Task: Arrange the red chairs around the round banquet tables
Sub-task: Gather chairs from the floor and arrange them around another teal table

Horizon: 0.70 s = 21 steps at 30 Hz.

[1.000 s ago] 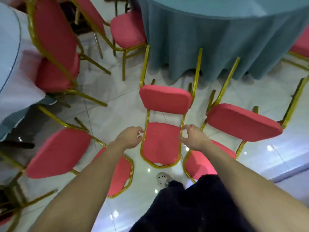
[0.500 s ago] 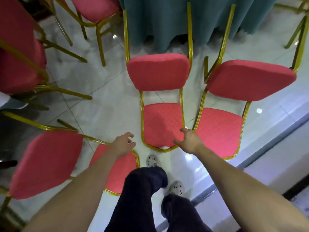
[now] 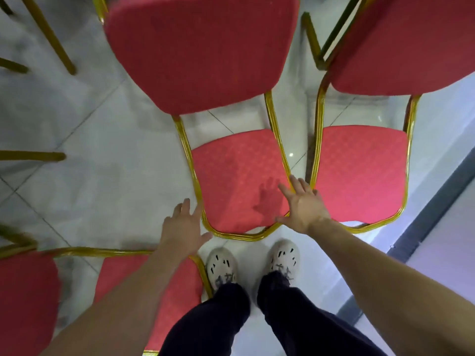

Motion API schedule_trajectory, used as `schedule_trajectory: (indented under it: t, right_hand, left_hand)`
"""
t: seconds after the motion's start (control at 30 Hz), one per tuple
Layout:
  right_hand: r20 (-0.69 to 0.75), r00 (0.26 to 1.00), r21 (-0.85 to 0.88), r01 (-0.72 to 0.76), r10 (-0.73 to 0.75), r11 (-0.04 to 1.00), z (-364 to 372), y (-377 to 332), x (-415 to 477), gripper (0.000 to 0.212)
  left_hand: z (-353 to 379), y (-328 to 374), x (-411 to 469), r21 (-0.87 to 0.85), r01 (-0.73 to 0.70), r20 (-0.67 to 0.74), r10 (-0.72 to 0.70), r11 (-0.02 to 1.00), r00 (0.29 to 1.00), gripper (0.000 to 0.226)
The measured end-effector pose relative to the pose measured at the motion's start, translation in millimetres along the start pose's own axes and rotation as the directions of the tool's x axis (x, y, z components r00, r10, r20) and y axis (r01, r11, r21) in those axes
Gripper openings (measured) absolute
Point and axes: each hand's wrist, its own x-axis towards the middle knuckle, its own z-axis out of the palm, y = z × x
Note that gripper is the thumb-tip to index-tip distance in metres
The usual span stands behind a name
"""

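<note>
A red chair with a gold frame [image 3: 231,176] lies tipped on the floor right in front of me, its backrest near my feet and its seat cushion above it. My left hand [image 3: 183,227] hovers with straight fingers beside the backrest's left gold rail. My right hand [image 3: 302,204] is spread flat over the backrest's right rail, fingers straight. A second red chair [image 3: 359,173] lies close on the right, parallel to the first. A third red chair [image 3: 154,286] lies at the lower left under my left forearm.
My two feet in pale shoes [image 3: 253,263] stand just below the middle chair's backrest. Gold chair legs [image 3: 48,37] cross the upper left over the glossy tiled floor [image 3: 102,160]. A grey floor strip [image 3: 424,222] runs along the right.
The view has dropped closer to the chairs and the table has left the frame. Both hands have opened from a curled pose and spread at the middle chair's backrest.
</note>
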Motion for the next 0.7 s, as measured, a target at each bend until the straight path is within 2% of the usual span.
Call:
schedule_trajectory:
  t: [0.07,0.1,0.17,0.27,0.33,0.4,0.5,0.7]
  right_hand:
    - [0.005,1.000,-0.027,-0.017,0.018,0.999,33,10,42,0.120]
    - [0.009,0.999,-0.012,-0.040,0.040,0.999,49,16,64,0.125]
    - [0.012,0.990,0.098,-0.138,0.137,0.986,80,28,107,0.142]
    - [0.077,0.949,0.399,-0.312,0.307,0.862,124,46,158,0.160]
    - [0.126,0.924,0.489,-0.373,0.360,0.788,149,56,177,0.165]
    - [0.150,0.910,0.554,-0.402,0.387,0.730,162,63,186,0.166]
    - [0.170,0.910,0.598,-0.400,0.378,0.694,158,67,181,0.165]
    - [0.123,0.919,0.634,-0.363,0.374,0.683,99,55,101,0.154]
  left_hand:
    - [28,1,42,0.019,0.004,0.017,-0.005,1.000,1.000,0.117]
    - [44,3,63,-0.026,0.029,0.039,-0.028,0.999,0.999,0.124]
    - [77,5,106,-0.224,0.140,0.122,-0.115,0.964,0.986,0.141]
    - [124,7,155,-0.602,0.293,0.251,-0.172,0.743,0.953,0.163]
    - [147,8,173,-0.724,0.292,0.245,-0.164,0.624,0.956,0.173]
    - [160,3,179,-0.796,0.228,0.172,-0.151,0.560,0.973,0.173]
    - [160,-4,169,-0.820,0.163,0.100,-0.142,0.549,0.985,0.165]
    - [104,-10,97,-0.767,0.200,0.111,-0.181,0.609,0.977,0.161]
